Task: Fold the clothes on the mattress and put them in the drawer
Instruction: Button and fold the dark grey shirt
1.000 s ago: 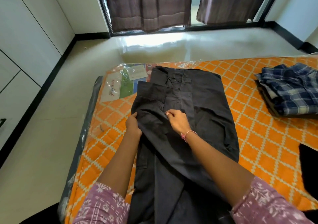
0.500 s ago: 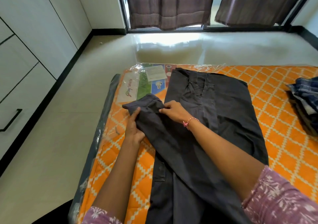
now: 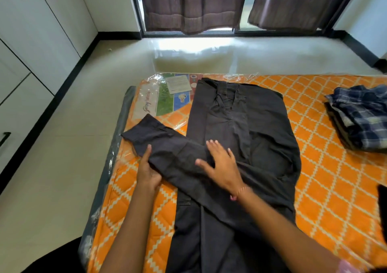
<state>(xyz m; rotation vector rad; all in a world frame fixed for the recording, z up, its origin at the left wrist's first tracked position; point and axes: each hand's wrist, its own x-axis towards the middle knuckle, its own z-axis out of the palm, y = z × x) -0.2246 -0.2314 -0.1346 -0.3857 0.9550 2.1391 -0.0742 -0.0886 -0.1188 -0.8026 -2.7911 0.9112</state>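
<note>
an orange mattress (image 3: 314, 168) with a white diamond pattern lies on the pale floor (image 3: 62, 189), wrapped in clear plastic, with a printed label (image 3: 167, 98) showing under the plastic at its far left corner. a pile of blue plaid clothes (image 3: 362, 115) sits near the mattress's right edge, well apart from the hands, and a bit of some black thing (image 3: 382, 197) pokes in at the right border; what it is cannot be told. white cupboard doors (image 3: 31, 52) line the left wall, with a dark drawer handle (image 3: 4, 138) at the left border, and brown curtains (image 3: 188, 4) hang over the window beyond the mattress. the dark grey shirt (image 3: 261, 126) lies spread flat along the left half of the mattress, collar toward the window, and one sleeve (image 3: 159, 140) reaches out to the left, its cuff over the edge of the mattress. nothing lies between the hands and the shirt. the left hand (image 3: 147, 172) grips the near edge of the sleeve, with fingers tucked beneath the cloth and thumb lying along the top. the right hand (image 3: 222, 165) rests flat on the cloth where the sleeve meets the body, fingers straight and spread, thumb out to the left, a pink bracelet (image 3: 238, 193) at its wrist.
</note>
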